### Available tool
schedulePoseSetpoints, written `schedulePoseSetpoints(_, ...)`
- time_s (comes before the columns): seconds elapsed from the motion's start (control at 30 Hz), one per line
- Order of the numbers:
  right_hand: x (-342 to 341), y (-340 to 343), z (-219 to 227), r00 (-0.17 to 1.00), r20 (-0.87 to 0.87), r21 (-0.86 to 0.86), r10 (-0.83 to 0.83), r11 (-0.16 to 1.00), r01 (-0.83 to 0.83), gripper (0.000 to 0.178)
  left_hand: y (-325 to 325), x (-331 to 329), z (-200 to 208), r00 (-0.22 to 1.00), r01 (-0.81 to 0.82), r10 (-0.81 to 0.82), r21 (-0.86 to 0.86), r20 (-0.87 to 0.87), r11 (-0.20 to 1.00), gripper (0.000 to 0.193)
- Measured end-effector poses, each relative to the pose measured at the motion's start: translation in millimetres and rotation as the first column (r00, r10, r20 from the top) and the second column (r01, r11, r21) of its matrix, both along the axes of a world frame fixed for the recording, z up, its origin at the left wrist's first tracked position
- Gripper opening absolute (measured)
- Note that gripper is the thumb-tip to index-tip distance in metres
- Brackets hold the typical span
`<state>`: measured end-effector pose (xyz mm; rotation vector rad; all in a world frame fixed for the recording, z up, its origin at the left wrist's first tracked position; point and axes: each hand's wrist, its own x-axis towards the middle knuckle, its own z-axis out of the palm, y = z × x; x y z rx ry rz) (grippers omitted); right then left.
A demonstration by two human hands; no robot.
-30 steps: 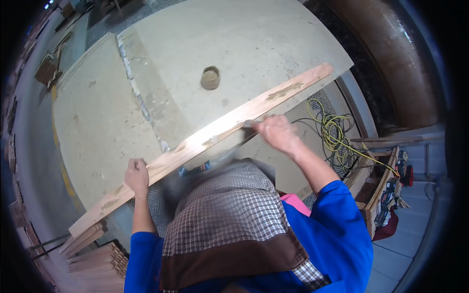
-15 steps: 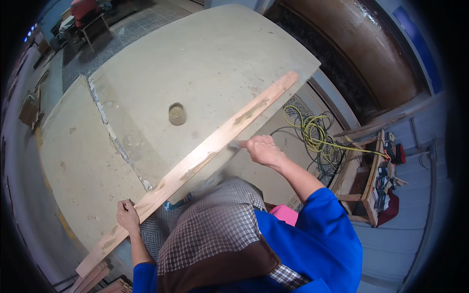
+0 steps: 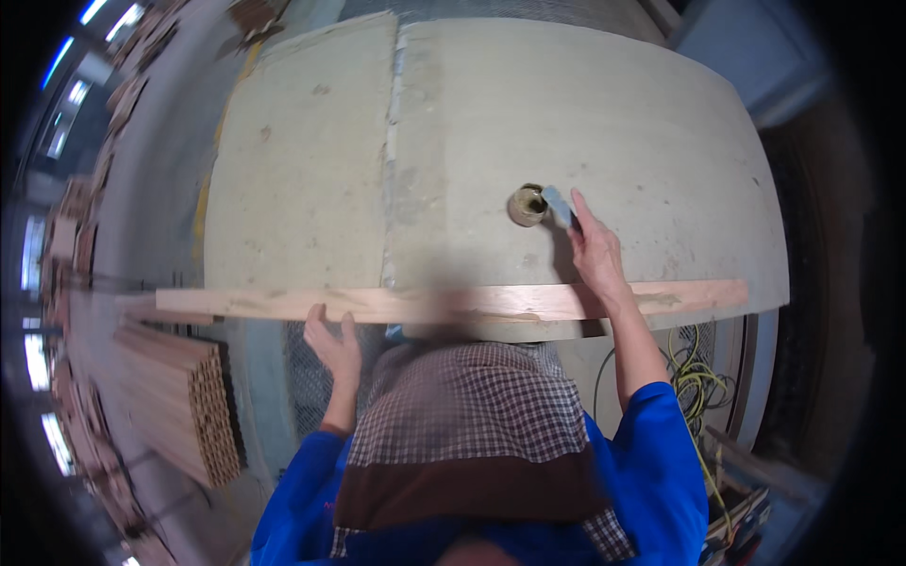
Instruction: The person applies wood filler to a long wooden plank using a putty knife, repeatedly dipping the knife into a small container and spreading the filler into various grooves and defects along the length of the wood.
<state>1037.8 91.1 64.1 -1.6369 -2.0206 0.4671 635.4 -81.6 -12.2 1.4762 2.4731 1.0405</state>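
A long pale wooden board with darker filler-like patches lies along the near edge of the table. My right hand is closed around a putty knife with a wide, bluish-grey blade. Its blade is at the rim of a small round pot, whose inside is smeared brownish green; I cannot tell whether they touch. At the board's near edge, left of its middle, my left hand has fingers and thumb apart, with the fingertips against the wood.
The board rests on a wide, stained beige table with a rough seam across its top. Stacked wooden strips stand on the left. A coiled yellow-green hose lies on the floor beyond the table's right corner.
The view has turned, so the board now runs level across it. My right hand with the putty knife has gone from the board's near edge to the pot. My left hand has loosened its grip.
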Motion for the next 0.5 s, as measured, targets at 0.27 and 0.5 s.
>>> schedulePoseSetpoints(0.27,4,18,-32,0.988,0.049,0.137,0.148,0.979,-0.154,0.071,5,28,-20,0.631,-0.552,0.324,0.114,0.705,0.826,0.043)
schedulePoseSetpoints(0.5,39,-59,-23,0.794,0.196,-0.103,0.576,0.817,-0.567,0.089,22,27,-41,-0.024,-0.594,0.257,-0.220,0.966,0.774,0.028)
